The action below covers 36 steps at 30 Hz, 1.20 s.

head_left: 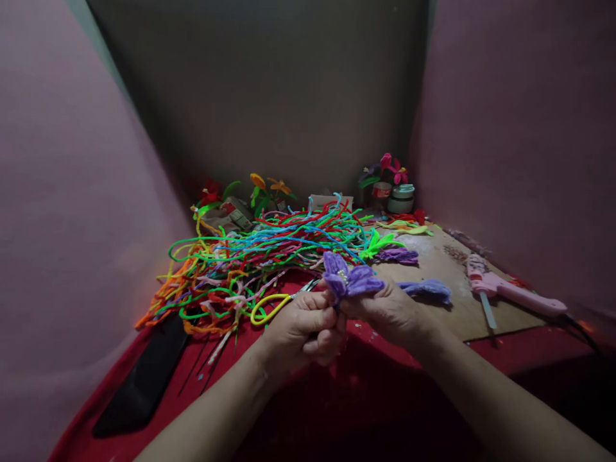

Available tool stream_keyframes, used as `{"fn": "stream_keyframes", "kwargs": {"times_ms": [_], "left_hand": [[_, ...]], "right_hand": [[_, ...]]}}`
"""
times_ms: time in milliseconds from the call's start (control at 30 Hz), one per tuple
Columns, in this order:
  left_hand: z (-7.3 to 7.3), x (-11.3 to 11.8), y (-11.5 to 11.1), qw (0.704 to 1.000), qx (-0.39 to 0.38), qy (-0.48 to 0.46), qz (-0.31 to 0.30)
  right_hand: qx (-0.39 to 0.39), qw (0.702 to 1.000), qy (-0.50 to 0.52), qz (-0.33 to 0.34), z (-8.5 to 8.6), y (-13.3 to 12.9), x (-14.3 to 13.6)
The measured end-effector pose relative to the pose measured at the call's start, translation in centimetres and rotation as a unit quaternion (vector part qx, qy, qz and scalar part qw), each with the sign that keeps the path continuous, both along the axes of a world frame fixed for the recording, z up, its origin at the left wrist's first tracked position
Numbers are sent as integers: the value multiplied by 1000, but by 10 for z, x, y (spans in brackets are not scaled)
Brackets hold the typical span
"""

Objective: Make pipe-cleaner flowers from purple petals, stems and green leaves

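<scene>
A purple pipe-cleaner flower [355, 278] with a small pale beaded centre is held up between my two hands. My left hand [303, 326] is closed, its fingers pinching the flower's underside. On the flower's right, my right hand [392, 313] grips the base of the petals with thumb and fingers. Just beyond my left hand lie yellow-handled scissors [271, 307], their blades partly hidden by it. Past my right hand rests a bundle of bluish-purple pipe-cleaner petals [430, 290].
A large tangle of coloured pipe cleaners [269, 240] spreads across the red cloth [385, 391]. A pink glue gun [514, 292] lies on a cardboard sheet [474, 321] at right. A black phone-like slab [144, 378] is at left. Finished flowers [397, 171] and a lidded jar [402, 199] stand behind.
</scene>
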<state>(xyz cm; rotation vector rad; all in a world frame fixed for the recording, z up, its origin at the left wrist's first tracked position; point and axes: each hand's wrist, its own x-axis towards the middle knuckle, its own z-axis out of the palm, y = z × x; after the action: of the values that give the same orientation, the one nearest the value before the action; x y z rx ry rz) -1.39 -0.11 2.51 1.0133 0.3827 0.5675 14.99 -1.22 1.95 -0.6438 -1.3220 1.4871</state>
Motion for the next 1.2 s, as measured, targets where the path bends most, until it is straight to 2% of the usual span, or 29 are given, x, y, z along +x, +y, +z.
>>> {"fn": "stream_keyframes", "kwargs": {"times_ms": [67,100,133,200,267,333,400,433,467,533,633,700,800,867,933,1033,1133,1200], "left_hand": [[0,0,2,998,-14,-24,-47],[2,0,3,999,-5,-19,-47],[5,1,3,1000,18,-2,-25],[9,3,3,990,106,71,65],[10,6,2,943,219,164,188],[7,8,0,868,328,235,288],[2,8,-1,801,408,266,348],[0,7,-1,782,429,270,363],[0,7,0,779,430,266,371],[3,5,2,813,386,236,366],[11,2,5,891,267,167,327],[14,0,7,920,204,133,307],[15,-2,9,938,154,105,293],[12,-2,10,949,128,87,275],[9,-1,10,968,83,53,230],[4,-2,9,991,1,-18,132],[1,-3,8,994,-55,-68,64],[0,-4,8,992,-74,-81,55]], "right_hand": [[7,1000,10,18,-2,1,-1],[4,1000,23,7,-2,2,-2],[-5,999,39,-15,-3,3,-4],[-31,995,72,-68,-3,4,-9],[-55,989,94,-99,-2,6,-15],[-64,986,99,-121,0,8,-20],[-62,984,91,-138,3,9,-25],[-58,985,81,-143,6,10,-26],[-53,986,69,-142,8,11,-27],[-38,991,40,-126,13,13,-28],[-4,995,-13,-100,18,17,-26],[13,995,-43,-93,19,20,-22],[9,995,-64,-76,15,27,-15],[-13,998,-44,-44,10,31,-11],[-48,999,-2,-2,6,34,-9],[-91,993,50,58,4,34,-11],[-111,987,78,90,6,30,-16],[-120,985,86,88,7,28,-18]]}}
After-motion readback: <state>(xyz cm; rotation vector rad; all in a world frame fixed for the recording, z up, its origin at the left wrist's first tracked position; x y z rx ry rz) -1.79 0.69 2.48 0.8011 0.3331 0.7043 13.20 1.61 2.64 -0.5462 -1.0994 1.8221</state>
